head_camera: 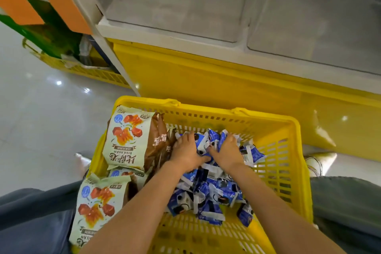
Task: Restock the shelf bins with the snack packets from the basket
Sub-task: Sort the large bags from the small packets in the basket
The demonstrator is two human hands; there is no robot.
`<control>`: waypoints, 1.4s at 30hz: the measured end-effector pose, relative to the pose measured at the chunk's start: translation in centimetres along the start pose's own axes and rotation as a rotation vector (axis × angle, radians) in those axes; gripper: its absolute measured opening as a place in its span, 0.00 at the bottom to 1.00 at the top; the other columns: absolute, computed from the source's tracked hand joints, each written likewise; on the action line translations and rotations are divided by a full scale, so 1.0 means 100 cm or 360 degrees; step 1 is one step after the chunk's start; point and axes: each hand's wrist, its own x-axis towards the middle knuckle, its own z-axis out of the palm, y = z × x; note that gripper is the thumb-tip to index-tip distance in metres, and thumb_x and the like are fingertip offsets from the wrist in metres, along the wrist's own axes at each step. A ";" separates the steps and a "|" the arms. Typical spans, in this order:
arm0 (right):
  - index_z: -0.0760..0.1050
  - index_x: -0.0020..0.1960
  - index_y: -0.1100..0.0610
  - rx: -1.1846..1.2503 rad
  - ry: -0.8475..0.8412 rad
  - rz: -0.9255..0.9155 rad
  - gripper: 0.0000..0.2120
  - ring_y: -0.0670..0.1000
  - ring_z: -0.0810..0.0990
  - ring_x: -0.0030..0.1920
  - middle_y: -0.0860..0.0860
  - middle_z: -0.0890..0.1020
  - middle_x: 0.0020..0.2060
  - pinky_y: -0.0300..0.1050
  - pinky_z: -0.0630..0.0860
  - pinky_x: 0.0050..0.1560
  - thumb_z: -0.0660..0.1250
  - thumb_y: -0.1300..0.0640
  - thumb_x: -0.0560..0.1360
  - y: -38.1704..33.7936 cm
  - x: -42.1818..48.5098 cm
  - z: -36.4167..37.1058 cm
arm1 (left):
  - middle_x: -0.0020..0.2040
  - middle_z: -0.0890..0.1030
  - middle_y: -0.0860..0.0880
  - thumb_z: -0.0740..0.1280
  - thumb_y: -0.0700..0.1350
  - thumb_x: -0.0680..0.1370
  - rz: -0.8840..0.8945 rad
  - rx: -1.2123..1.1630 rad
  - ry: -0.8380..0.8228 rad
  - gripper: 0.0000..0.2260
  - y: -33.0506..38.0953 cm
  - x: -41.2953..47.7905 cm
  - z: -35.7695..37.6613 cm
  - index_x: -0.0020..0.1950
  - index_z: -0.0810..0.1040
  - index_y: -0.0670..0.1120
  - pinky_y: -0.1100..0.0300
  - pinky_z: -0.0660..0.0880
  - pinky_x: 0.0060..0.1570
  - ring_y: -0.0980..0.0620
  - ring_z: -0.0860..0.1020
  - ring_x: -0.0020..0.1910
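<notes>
Forearms: both reach in over the near edge of the basket [285, 171].
Left hand [186, 149]: fingers curled onto blue packets [214, 194] at the basket's far middle.
Right hand [226, 150]: clamps the same clump from the opposite side.
Shelf bins [175, 10]: beyond the basket's far rim and higher; judged equally near to both hands.

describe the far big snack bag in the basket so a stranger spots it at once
Find the yellow basket on the floor in front of the shelf. Big cream-and-brown bags stand along its left wall; the far bag is just left of the left hand. It dwarfs the small blue packets and, unlike its twin nearer the person, fills the far corner.
</notes>
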 end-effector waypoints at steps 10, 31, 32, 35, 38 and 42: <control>0.57 0.71 0.62 0.0335 0.0357 -0.0099 0.26 0.53 0.75 0.47 0.59 0.69 0.65 0.42 0.69 0.38 0.63 0.57 0.78 0.025 -0.022 -0.014 | 0.52 0.75 0.44 0.59 0.46 0.80 0.0133 -0.0604 0.0484 0.11 0.004 -0.018 -0.007 0.59 0.72 0.42 0.68 0.70 0.46 0.51 0.75 0.47; 0.58 0.72 0.56 -0.0848 -0.0370 -0.0224 0.23 0.55 0.69 0.64 0.55 0.67 0.67 0.45 0.69 0.60 0.60 0.55 0.79 0.102 -0.092 0.003 | 0.65 0.68 0.49 0.59 0.43 0.80 0.0395 -0.0106 -0.0014 0.17 0.002 -0.091 0.067 0.69 0.64 0.49 0.57 0.68 0.63 0.52 0.69 0.62; 0.60 0.71 0.55 -0.0760 -0.0182 -0.0277 0.22 0.53 0.71 0.62 0.53 0.68 0.66 0.43 0.69 0.57 0.60 0.54 0.80 0.095 -0.087 0.000 | 0.63 0.69 0.51 0.60 0.42 0.79 0.0441 -0.0182 0.0214 0.16 0.005 -0.087 0.060 0.67 0.66 0.49 0.59 0.68 0.63 0.54 0.69 0.61; 0.59 0.71 0.55 -0.0510 0.0256 -0.0405 0.22 0.51 0.69 0.64 0.52 0.67 0.66 0.41 0.66 0.62 0.60 0.55 0.79 0.080 -0.065 -0.012 | 0.60 0.71 0.51 0.62 0.40 0.78 0.0493 -0.0281 0.0646 0.16 0.007 -0.066 0.038 0.65 0.69 0.47 0.58 0.66 0.64 0.53 0.68 0.62; 0.54 0.74 0.58 -0.0354 0.0247 -0.0349 0.27 0.53 0.61 0.71 0.54 0.62 0.71 0.43 0.60 0.69 0.61 0.61 0.78 0.074 -0.040 -0.021 | 0.63 0.72 0.49 0.64 0.45 0.78 0.0439 -0.0261 0.0342 0.19 0.003 -0.041 0.026 0.67 0.67 0.46 0.55 0.67 0.64 0.51 0.69 0.63; 0.50 0.76 0.60 -0.0457 0.0059 -0.0185 0.30 0.56 0.56 0.73 0.55 0.59 0.73 0.48 0.58 0.72 0.61 0.54 0.79 0.071 -0.020 -0.021 | 0.66 0.70 0.47 0.66 0.50 0.76 0.0414 0.0040 -0.0229 0.23 0.003 -0.024 0.036 0.69 0.66 0.46 0.55 0.67 0.63 0.48 0.67 0.66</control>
